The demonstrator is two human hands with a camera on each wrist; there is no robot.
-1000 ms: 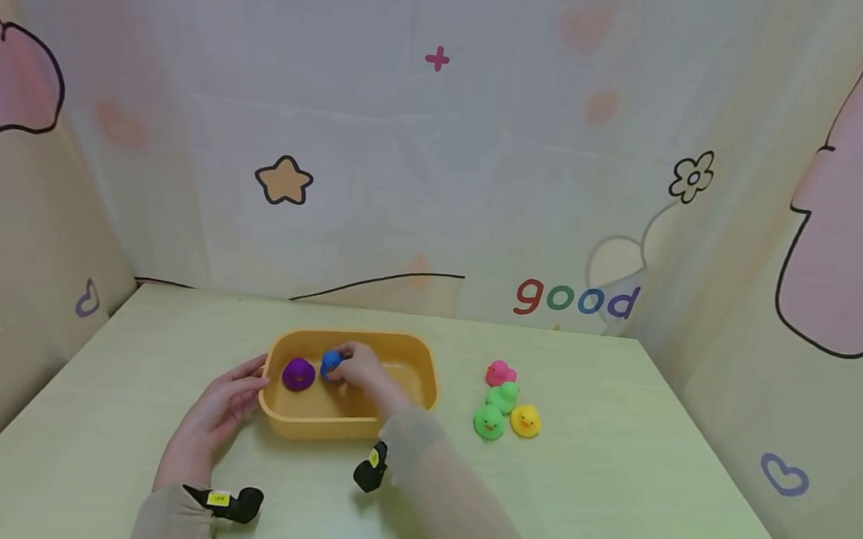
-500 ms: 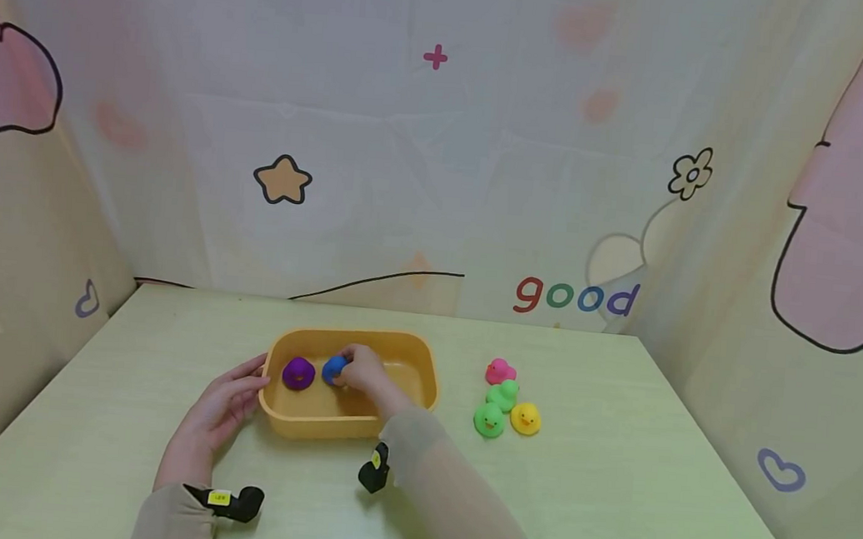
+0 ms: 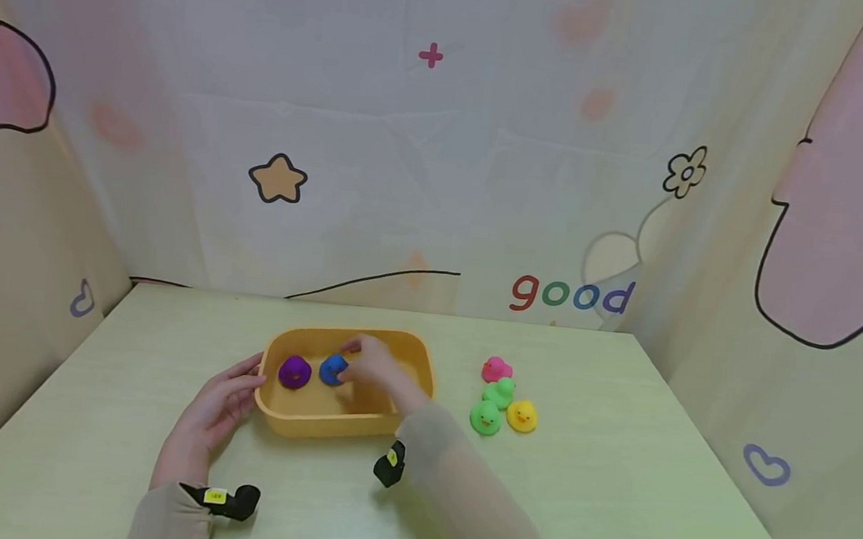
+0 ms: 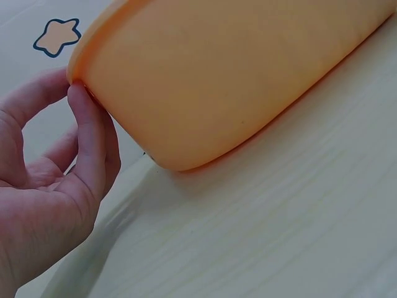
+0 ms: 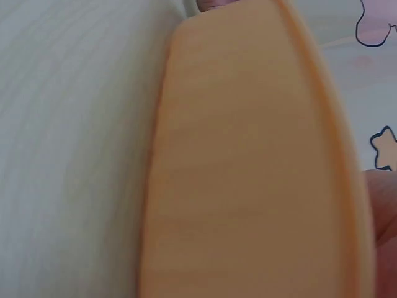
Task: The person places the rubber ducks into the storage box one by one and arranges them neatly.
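Observation:
A purple rubber duck and a blue rubber duck sit in the yellow-orange plastic basin, side by side in its left half. My right hand is over the basin just right of the blue duck, thumb and index finger spread apart, with the thumb beside the duck. At the basin's left end, my left hand holds the rim with thumb and fingertips, as the left wrist view shows. In the right wrist view the basin wall hides most of the right hand.
To the right of the basin, a pink duck, two green ducks and a yellow duck stand close together on the pale table. A printed curtain hangs behind and along both sides.
The right hand's fingers have come off the blue duck, and the hand has shifted slightly right and up. The duck stays in the basin. The left hand keeps its place at the rim.

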